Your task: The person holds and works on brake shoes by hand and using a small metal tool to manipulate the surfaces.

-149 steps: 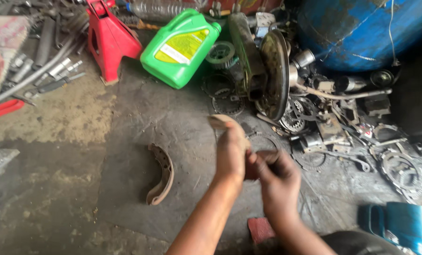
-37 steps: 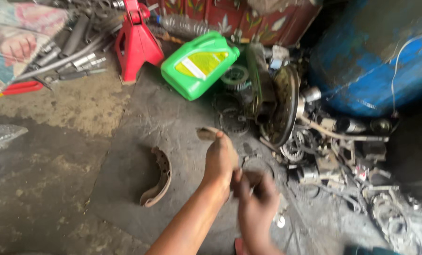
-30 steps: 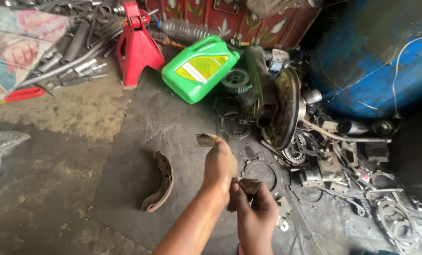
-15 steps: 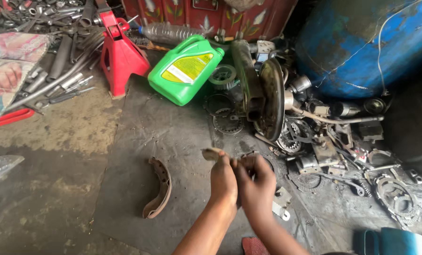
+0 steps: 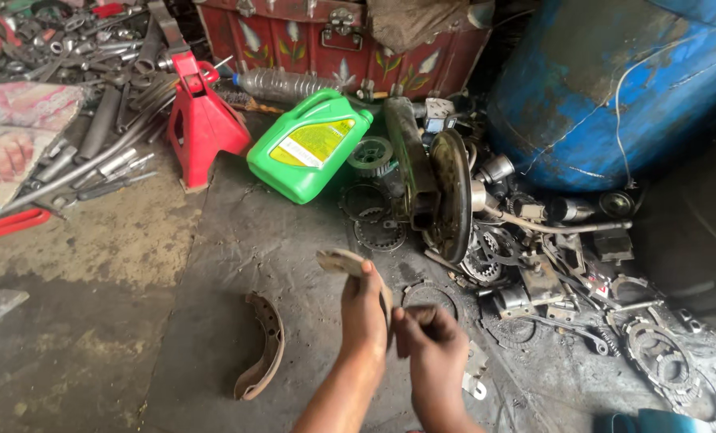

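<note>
**Two hands on a brake shoe over a cluttered workshop floor**

Head view: The left hand (image 5: 363,311) is closed around a curved brake shoe (image 5: 342,261), whose worn end sticks out above the thumb, held up above the dark floor mat (image 5: 246,240). The right hand (image 5: 431,346) sits just beside it, fingers curled in against the shoe's lower end; whether they pinch the shoe or some small part cannot be told. A second shoe (image 5: 263,346) lies flat on the mat, left of the forearms and apart from them. Farther up the mat, a green jug (image 5: 306,147) lies on its side, with a red jack stand (image 5: 200,120) upright to its left. A brake drum assembly (image 5: 446,192) stands on edge among gears and loose metal parts, in front of a blue barrel (image 5: 614,88).
</note>
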